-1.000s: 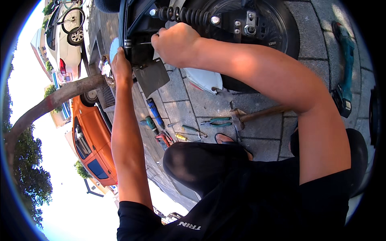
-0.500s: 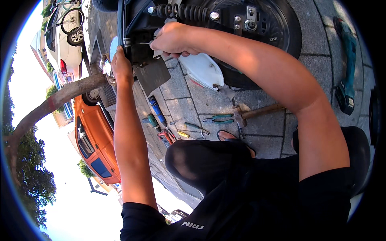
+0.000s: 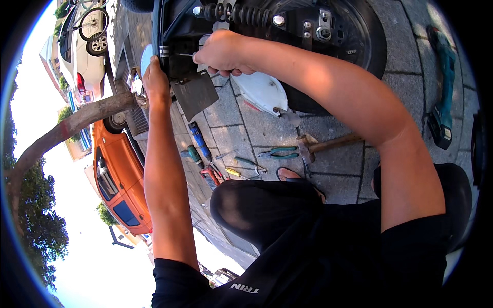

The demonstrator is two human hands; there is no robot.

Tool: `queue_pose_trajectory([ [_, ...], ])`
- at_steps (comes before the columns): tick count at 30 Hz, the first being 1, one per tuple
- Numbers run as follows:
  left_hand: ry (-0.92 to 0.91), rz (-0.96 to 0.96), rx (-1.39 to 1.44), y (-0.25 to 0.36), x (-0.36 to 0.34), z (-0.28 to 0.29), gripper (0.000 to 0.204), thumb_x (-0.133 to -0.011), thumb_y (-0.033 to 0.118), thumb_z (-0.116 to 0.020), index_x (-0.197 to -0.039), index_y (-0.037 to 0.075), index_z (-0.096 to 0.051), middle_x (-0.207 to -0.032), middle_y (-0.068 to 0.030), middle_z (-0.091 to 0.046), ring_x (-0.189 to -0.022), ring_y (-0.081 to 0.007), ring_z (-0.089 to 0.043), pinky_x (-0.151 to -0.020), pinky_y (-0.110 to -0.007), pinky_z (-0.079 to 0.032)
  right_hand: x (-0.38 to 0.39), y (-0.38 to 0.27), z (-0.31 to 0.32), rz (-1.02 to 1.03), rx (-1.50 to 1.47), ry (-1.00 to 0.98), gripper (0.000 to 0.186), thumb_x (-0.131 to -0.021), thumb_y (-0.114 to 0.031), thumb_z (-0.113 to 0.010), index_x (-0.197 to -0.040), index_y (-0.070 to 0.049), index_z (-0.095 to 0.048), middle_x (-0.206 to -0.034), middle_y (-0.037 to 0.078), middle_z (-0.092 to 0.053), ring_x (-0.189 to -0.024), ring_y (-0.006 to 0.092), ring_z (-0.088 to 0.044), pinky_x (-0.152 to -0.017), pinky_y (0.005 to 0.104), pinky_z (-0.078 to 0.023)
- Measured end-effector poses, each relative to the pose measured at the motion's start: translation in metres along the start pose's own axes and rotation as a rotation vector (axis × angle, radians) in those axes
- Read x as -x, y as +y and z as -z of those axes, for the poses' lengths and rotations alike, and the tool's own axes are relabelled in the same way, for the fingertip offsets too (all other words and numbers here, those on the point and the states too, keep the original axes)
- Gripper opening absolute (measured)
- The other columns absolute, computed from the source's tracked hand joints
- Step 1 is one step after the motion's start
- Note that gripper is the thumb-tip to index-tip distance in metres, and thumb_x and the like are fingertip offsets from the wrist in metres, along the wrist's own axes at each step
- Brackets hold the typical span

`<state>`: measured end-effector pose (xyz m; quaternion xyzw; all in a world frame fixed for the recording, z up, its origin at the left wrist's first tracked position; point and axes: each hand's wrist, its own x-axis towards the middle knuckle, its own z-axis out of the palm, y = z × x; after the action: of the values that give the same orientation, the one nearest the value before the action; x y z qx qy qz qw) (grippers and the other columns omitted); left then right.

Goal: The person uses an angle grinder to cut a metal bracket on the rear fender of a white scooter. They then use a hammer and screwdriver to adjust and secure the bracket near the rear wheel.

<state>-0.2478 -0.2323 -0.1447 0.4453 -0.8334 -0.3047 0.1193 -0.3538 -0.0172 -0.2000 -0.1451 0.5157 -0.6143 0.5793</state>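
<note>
A two-wheeled vehicle with a black frame (image 3: 157,31) stands at the top of the view. My left hand (image 3: 155,81) is closed against the lower end of this frame, its fingers partly hidden behind it. Beside that hand shows a pale rounded piece (image 3: 147,55). My right hand (image 3: 222,51) is closed around a tool with a thin metal shaft (image 3: 184,54), which points left into the dark recess by the frame. The tool's handle is covered by my fingers. Under the recess hangs a dark flat flap (image 3: 196,95). A coil spring shock absorber (image 3: 239,15) sits just above my right hand.
On the paving lie a white panel (image 3: 263,92), a hammer (image 3: 323,146), green-handled pliers (image 3: 280,152), a blue power tool (image 3: 200,140), a yellow-handled tool (image 3: 233,172) and a teal power tool (image 3: 442,87). The black wheel (image 3: 367,38) is at upper right. A tree trunk (image 3: 77,120) leans at left.
Both hands keep their places on the frame and the tool. The whole view has shifted very slightly.
</note>
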Motion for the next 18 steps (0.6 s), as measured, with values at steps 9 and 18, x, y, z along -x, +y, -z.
queue_pose_trajectory([
  [9, 0.050, -0.036, -0.088, 0.015, 0.013, -0.011, 0.056, -0.108, 0.039, -0.048, -0.123, -0.011, -0.070, -0.108, -0.0163, -0.070, -0.095, -0.0209, -0.061, -0.090, -0.035, -0.048, 0.006, 0.014, -0.013, 0.429, 0.974, 0.250, 0.023, -0.099, -0.025, -0.063, -0.100, -0.004, -0.072, -0.083, 0.016, -0.075, -0.078, 0.0261, -0.078, -0.060, 0.0386, -0.060],
  [18, 0.088, -0.058, -0.100, 0.004, 0.005, -0.005, 0.059, -0.107, 0.041, -0.050, -0.128, -0.011, -0.069, -0.111, -0.0173, -0.072, -0.098, -0.0236, -0.064, -0.091, -0.036, -0.050, 0.002, 0.020, -0.016, 0.459, 0.986, 0.393, 0.025, -0.091, -0.012, -0.067, -0.114, -0.002, -0.070, -0.093, 0.015, -0.076, -0.087, 0.0282, -0.078, -0.070, 0.0386, -0.062],
])
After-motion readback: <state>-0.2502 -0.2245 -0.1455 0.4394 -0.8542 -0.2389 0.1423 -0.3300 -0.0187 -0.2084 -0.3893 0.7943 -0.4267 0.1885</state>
